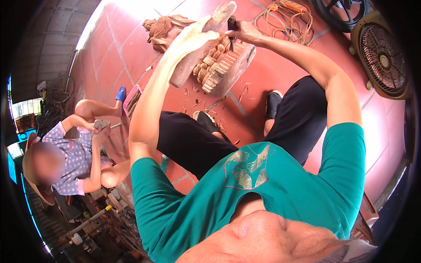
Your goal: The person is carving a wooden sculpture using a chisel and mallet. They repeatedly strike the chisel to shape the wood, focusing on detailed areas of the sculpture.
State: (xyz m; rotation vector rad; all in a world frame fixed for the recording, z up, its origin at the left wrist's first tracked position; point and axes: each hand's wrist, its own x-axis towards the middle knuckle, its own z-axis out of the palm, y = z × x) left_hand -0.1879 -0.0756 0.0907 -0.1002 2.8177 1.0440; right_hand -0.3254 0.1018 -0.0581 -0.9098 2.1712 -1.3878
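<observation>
In front of me on the floor, a carved block of wood point(219, 65) is tilted, with rows of rounded and ridged shapes cut into it. My left hand point(195, 37) lies over its upper left part, fingers curled round the wood and thumb pointing right. My right hand point(244, 32) is closed on a dark-handled tool that looks like a chisel point(231, 43). Its tapered end points down at the ridged carving; whether the tip touches the wood I cannot tell. Beyond my left forearm lies another brown carved wood piece point(162, 30).
Wood chips point(196, 102) litter the red tiles around my feet. An orange cord point(291, 19), a wheel point(344, 11) and a fan point(384, 61) are at the far right. To my left, a seated person point(74, 153) holds a phone point(101, 124) beside a pink basket point(132, 101).
</observation>
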